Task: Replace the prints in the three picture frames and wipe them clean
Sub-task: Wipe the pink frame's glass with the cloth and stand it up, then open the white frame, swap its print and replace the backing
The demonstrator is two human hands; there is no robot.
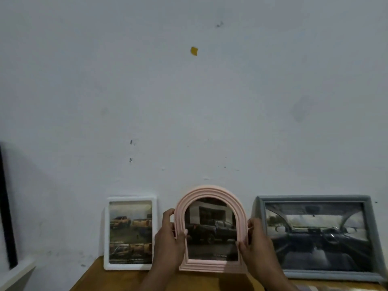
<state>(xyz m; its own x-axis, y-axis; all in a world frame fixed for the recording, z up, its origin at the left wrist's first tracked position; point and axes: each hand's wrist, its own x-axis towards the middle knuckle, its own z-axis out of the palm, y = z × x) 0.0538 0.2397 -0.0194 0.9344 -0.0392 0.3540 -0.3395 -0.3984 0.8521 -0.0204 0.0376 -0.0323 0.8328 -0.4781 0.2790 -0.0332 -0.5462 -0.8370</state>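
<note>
Three picture frames stand on a wooden table [126,280] against a pale wall. The middle one is a pink arched frame [210,193] with a print of a dark pickup truck. My left hand [169,240] grips its left edge and my right hand [257,242] grips its right edge, holding it upright. To its left a white rectangular frame [130,199] leans on the wall with a print of orange trucks. On the right a grey landscape frame [315,198] shows a car interior.
A dark vertical edge [6,206] and a pale ledge [19,274] sit at the far left. A yellow scrap [194,51] sticks to the wall high above the frames. Something patterned [310,288] shows at the bottom right of the table.
</note>
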